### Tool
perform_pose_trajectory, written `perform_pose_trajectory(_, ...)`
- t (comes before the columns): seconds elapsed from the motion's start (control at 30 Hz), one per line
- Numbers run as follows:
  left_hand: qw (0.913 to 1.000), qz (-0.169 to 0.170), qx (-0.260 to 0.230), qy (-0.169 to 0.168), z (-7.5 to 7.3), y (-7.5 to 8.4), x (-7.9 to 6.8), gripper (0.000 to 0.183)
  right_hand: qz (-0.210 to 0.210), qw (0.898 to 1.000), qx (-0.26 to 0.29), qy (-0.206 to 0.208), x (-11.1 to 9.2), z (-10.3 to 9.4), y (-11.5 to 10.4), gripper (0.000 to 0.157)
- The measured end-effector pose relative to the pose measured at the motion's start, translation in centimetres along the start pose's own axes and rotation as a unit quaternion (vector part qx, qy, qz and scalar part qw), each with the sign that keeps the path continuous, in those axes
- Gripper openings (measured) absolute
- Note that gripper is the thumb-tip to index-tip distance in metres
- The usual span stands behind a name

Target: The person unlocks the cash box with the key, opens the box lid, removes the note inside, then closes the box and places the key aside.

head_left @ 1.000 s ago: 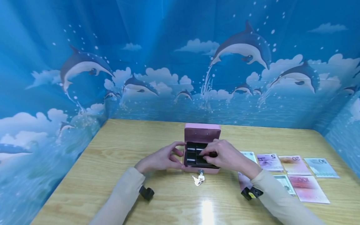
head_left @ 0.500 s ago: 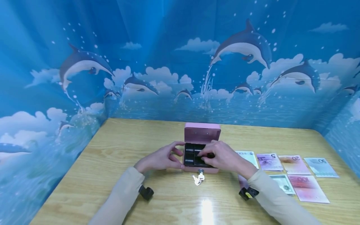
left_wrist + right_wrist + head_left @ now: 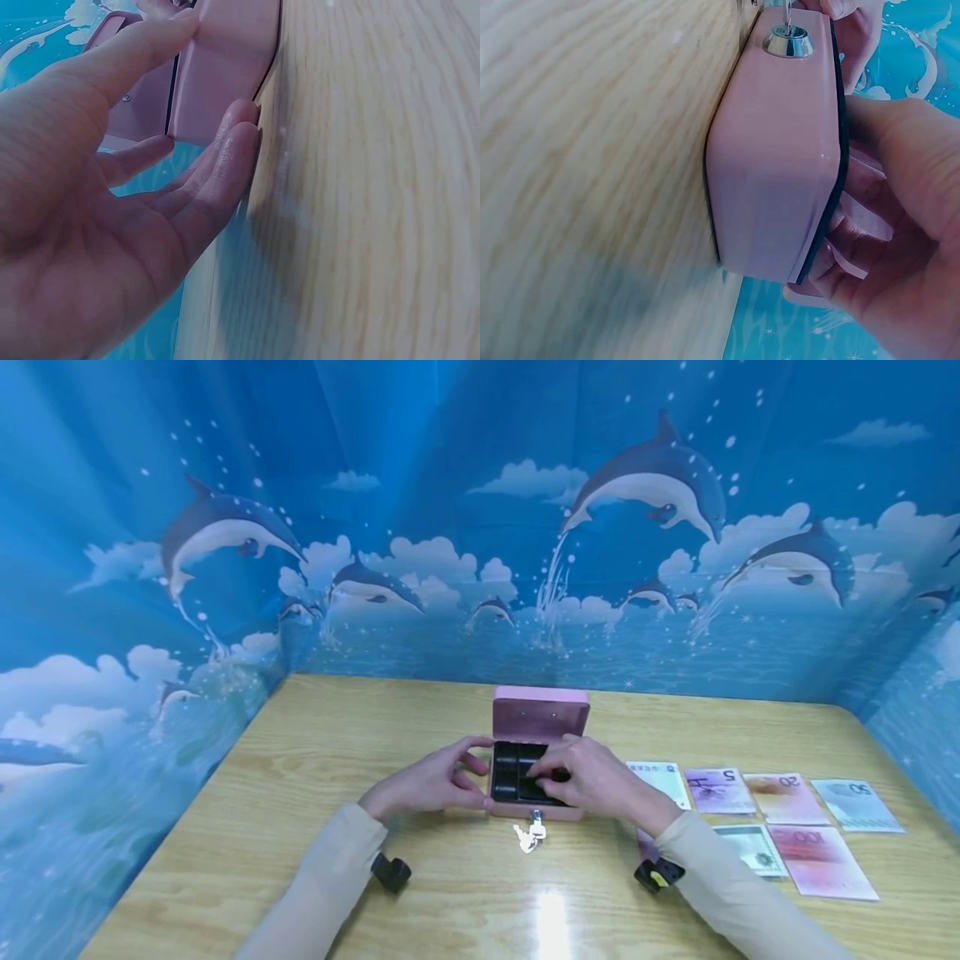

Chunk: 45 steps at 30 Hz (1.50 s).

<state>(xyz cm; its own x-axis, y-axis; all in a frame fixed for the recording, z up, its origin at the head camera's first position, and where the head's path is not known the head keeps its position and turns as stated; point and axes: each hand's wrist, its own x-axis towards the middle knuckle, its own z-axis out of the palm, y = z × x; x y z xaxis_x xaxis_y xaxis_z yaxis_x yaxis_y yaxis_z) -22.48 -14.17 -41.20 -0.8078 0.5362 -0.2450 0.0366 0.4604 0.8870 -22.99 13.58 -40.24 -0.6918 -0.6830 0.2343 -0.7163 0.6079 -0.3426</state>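
Observation:
A pink cash box [image 3: 540,717] stands on the table with its lid raised. Inside it sits a black compartment tray [image 3: 506,772]. My right hand [image 3: 596,777] reaches into the tray, thumb and fingers bent as if pinching a divider; the fingertips' exact hold is hidden. At the box's left end, my left hand [image 3: 427,781] touches the front and back corners with thumb and index finger. In the left wrist view, its other fingers rest low along the pink side wall [image 3: 225,67]. Keys [image 3: 530,837] hang from the front lock [image 3: 788,43].
Several banknotes lie right of the box, among them a purple 5 [image 3: 720,791], an orange 20 [image 3: 785,799], a blue-green note [image 3: 857,806] and a red 100 [image 3: 822,862]. My right forearm crosses above others. A dolphin-print curtain [image 3: 450,527] stands behind the wooden table [image 3: 360,718].
The tray has settled lower and slightly left into the cash box, with my right hand shifting a little left. My left hand stays at the box's left end.

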Motion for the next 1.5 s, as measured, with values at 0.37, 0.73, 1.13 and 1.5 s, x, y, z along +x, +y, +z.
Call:
perform_pose_trajectory(0.37,1.0,-0.005,0.007,0.0,0.0,0.0,0.0,0.086,0.007,1.0,0.011,-0.001,0.0,-0.1,0.0,0.016)
perform_pose_trajectory(0.73,0.9997,-0.004,0.024,0.005,-0.3,0.2,0.0,0.083,0.003,0.989,0.082,0.12,-1.7,-2.1,0.0,0.018)
perform_pose_trajectory(1.13,0.9846,0.016,0.011,0.174,-1.3,1.4,0.3,0.051,0.179,0.957,0.125,0.189,-2.3,-4.4,0.8,0.028)
perform_pose_trajectory(1.5,0.9551,0.057,-0.017,0.29,-1.2,3.5,1.8,0.036,0.282,0.919,0.197,0.192,-1.2,-4.9,2.0,0.045)
